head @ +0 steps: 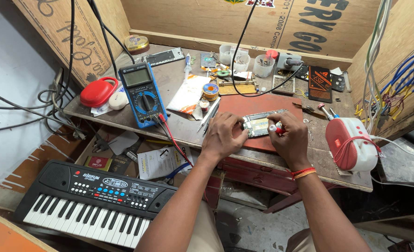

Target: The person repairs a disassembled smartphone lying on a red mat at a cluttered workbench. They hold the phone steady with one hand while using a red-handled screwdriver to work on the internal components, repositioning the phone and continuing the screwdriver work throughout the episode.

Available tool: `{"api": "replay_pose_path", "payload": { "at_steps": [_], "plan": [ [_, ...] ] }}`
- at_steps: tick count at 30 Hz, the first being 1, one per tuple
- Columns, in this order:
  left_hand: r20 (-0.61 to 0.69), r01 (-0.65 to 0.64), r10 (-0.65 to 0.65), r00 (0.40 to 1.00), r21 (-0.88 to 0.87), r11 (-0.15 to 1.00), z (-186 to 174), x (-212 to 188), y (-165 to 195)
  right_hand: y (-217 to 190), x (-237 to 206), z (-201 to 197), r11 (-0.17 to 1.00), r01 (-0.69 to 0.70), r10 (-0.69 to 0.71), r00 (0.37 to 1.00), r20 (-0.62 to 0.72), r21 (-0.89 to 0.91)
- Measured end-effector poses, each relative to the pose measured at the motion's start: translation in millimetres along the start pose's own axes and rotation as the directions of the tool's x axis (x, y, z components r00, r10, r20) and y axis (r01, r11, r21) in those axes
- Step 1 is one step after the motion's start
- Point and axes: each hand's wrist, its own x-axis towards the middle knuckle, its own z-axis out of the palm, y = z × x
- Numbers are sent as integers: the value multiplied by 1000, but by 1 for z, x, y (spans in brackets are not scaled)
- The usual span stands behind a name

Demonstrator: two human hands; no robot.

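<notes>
Red-tipped tool (275,129) pinched; hands (223,135) bracing phone (259,124).

A blue handheld multimeter with a grey screen (141,94) lies on the left of the worn wooden workbench (169,79), its red probe lead (173,140) trailing over the edge. A red oval zip case (97,92) sits just left of it. A red and white cylindrical speaker (351,143) rests at the bench's right end. Clear plastic cups (263,65) stand near the back. Below, a black electronic keyboard with white keys (93,203) lies beside scattered papers (160,162).
</notes>
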Motion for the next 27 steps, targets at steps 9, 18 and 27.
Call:
{"api": "replay_pose_path", "payload": {
  "at_steps": [9, 18, 27],
  "plan": [
    [-22, -23, 23, 999, 0, 1000, 0, 0, 0, 1, 0, 1, 1000, 7, -7, 1000, 4, -13],
    [-5, -15, 15, 1000, 6, 1000, 0, 0, -1, 2, 0, 1, 1000, 17, -17, 1000, 1, -11],
    [13, -11, 10, 1000, 33, 999, 1, 1, -2, -1, 1, 0, 1000, 8, -8, 1000, 0, -7]
  ]
}}
